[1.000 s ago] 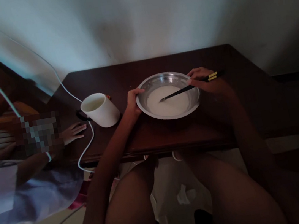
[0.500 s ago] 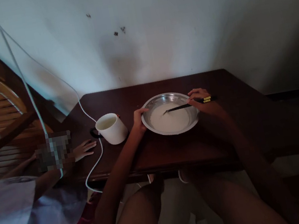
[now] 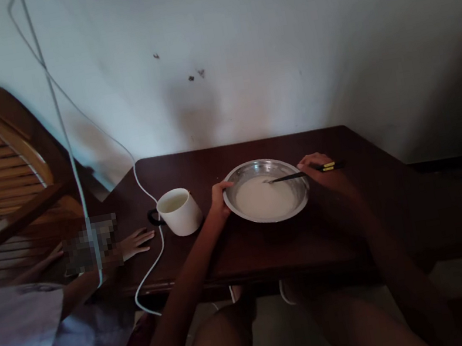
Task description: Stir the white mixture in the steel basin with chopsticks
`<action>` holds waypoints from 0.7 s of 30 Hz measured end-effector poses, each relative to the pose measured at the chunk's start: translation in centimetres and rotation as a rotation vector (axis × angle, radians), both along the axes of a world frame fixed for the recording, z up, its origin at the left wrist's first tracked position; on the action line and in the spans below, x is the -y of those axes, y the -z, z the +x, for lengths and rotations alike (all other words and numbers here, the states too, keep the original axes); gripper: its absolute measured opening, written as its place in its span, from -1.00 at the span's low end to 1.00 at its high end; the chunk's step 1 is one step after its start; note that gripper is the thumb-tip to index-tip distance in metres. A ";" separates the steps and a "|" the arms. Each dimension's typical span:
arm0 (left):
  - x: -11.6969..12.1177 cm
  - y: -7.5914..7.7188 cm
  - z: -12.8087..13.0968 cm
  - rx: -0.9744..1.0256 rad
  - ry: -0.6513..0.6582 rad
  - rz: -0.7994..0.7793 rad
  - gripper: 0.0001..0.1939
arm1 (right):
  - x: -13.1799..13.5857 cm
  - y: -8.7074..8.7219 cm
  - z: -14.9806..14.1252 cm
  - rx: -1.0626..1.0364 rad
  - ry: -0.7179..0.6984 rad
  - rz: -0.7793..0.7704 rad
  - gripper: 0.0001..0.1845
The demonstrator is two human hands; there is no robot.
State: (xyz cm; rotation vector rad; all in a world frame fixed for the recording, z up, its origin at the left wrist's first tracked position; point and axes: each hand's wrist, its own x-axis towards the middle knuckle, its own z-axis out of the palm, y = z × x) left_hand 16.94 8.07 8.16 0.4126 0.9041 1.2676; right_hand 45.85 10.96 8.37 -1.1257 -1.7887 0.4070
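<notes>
A shallow steel bowl (image 3: 273,218) stands on the dark table in front of me, with a pale, creamy white mixture (image 3: 262,198) inside. My left hand (image 3: 219,199) grips the bowl's left rim, thumb over the edge. In my right hand (image 3: 318,166), at the bowl's right rim, is a pair of black chopsticks (image 3: 288,177) with gold bands near the top. Their tips reach into the white mixture. To the left of my left hand sits a white mug (image 3: 182,216) with a black handle, pale liquid inside.
A co-worker's hand (image 3: 136,243) lies flat on the table (image 3: 245,254) left of the mug. A white cable (image 3: 157,259) runs behind the mug and over the table's front edge. A wooden slatted chair (image 3: 5,159) is at the left; a wall (image 3: 244,45) rises behind.
The chopstick tips have moved a little to the right and toward the far side of the bowl, along with my right hand. My view has tilted up slightly.
</notes>
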 end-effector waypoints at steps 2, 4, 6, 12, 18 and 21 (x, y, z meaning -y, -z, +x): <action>0.1 -0.1 0.0 -0.012 -0.022 -0.037 -0.55 | 0.1 -0.4 0.9 -0.026 -0.031 -0.037 -0.59; 0.1 -0.2 0.0 -0.020 -0.035 -0.055 -0.52 | 0.4 -0.7 1.0 0.003 -0.157 -0.090 -0.58; 0.2 -0.2 0.1 -0.014 -0.033 -0.031 -0.51 | 0.7 -0.7 0.1 0.064 -0.255 -0.107 -0.61; 0.1 0.0 0.1 -0.006 -0.037 -0.003 -0.50 | 0.0 -0.1 -1.0 0.048 -0.040 0.032 -0.60; 0.2 0.2 0.0 0.000 -0.033 0.001 -0.46 | 0.7 -0.9 0.3 0.086 -0.261 -0.099 -0.63; 0.0 0.4 -0.3 -0.003 -0.011 -0.041 -0.51 | 0.7 0.0 -1.4 0.133 -0.230 -0.043 -0.69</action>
